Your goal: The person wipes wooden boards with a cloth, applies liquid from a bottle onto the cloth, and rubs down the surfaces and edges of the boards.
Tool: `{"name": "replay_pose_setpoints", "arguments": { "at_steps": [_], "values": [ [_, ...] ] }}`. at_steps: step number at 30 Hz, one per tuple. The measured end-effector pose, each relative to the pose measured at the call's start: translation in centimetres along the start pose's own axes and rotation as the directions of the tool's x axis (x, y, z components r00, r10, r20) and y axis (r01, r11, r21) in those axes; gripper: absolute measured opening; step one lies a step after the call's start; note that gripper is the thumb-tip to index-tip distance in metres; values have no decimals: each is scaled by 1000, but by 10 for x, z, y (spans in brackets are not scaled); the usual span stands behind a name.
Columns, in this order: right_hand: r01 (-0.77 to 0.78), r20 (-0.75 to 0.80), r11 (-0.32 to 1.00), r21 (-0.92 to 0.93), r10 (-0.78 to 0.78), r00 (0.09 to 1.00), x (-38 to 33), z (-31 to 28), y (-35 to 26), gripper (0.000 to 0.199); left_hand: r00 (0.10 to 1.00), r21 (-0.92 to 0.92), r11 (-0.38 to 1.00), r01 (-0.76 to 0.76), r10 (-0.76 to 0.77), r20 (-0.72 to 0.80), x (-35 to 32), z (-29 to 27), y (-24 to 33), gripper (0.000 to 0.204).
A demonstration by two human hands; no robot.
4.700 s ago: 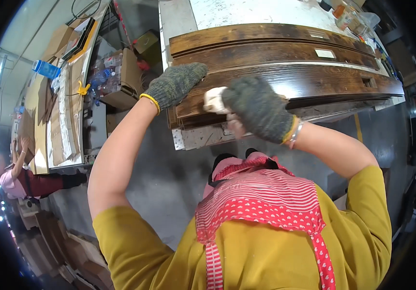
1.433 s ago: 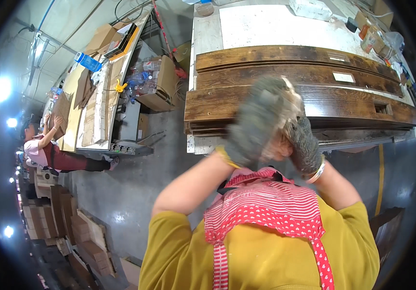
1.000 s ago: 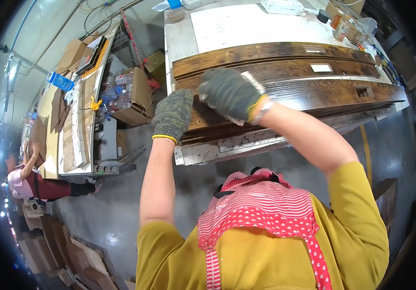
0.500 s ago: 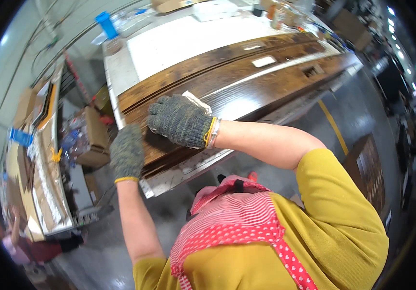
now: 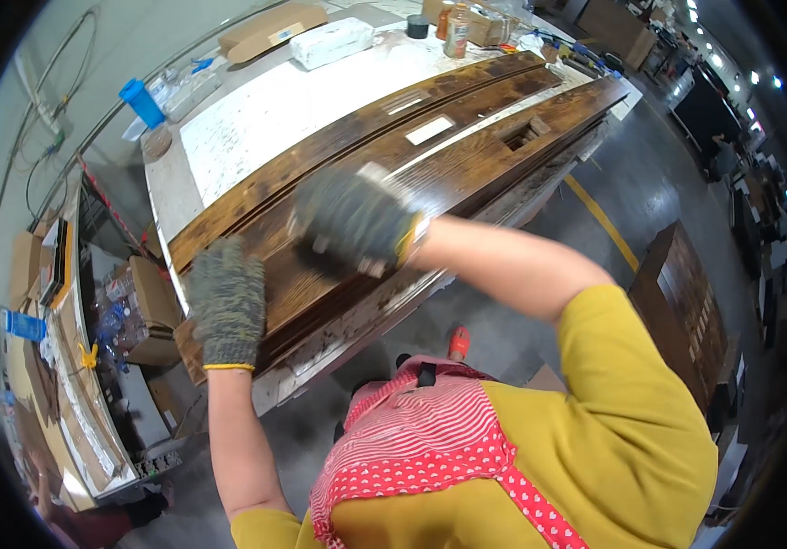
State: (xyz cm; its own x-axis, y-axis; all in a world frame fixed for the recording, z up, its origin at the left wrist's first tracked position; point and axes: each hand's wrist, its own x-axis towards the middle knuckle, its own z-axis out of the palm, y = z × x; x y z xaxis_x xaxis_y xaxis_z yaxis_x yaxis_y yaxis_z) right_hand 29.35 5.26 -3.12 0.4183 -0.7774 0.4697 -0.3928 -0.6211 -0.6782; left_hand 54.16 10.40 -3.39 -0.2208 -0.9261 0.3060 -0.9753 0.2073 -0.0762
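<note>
Long dark-brown stained wooden boards (image 5: 476, 151) lie side by side across a white-topped workbench. My left hand (image 5: 227, 306), in a grey-green knitted glove, rests on the left end of the nearest boards, its fingers stretched out flat. My right hand (image 5: 352, 220), in a matching glove, is closed and pressed down over the boards' left half, smeared by motion. A whitish cloth-like piece (image 5: 384, 181) sticks out past its far edge, and another pale bit shows under the wrist. The fingers' undersides are hidden. One board has a rectangular cutout (image 5: 526, 134); another has a pale rectangular slot (image 5: 430, 130).
On the white bench top (image 5: 256, 133) stand a blue cup (image 5: 142, 102), a white wrapped block (image 5: 331, 43), a black cup (image 5: 418, 26) and a bottle (image 5: 457, 32). Left are an open carton (image 5: 151, 311) and another bench. A dark panel (image 5: 677, 316) stands to the right.
My view has shifted, so the bench appears farther left. My right hand has moved rightward along the boards with the whitish piece. My left hand now lies flatter over the boards' left end.
</note>
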Motion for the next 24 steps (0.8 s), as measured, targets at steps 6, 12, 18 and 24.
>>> {"name": "replay_pose_setpoints", "arguments": {
  "at_steps": [6,12,18,24],
  "values": [
    [177,201,734,-656,-56,978,-24,-107,59,7,970,6,994,-107,103,220,-8,24,-18,39],
    [140,349,623,-770,227,909,-20,-157,74,7,970,48,987,-154,142,200,-19,34,-38,53],
    [247,344,535,-808,88,935,-43,-170,77,7,934,115,993,-3,-38,354,-17,25,-37,52],
    [-214,-90,314,-925,366,926,-90,-393,194,16,937,152,986,71,-118,327,20,-16,17,41]
  ]
}}
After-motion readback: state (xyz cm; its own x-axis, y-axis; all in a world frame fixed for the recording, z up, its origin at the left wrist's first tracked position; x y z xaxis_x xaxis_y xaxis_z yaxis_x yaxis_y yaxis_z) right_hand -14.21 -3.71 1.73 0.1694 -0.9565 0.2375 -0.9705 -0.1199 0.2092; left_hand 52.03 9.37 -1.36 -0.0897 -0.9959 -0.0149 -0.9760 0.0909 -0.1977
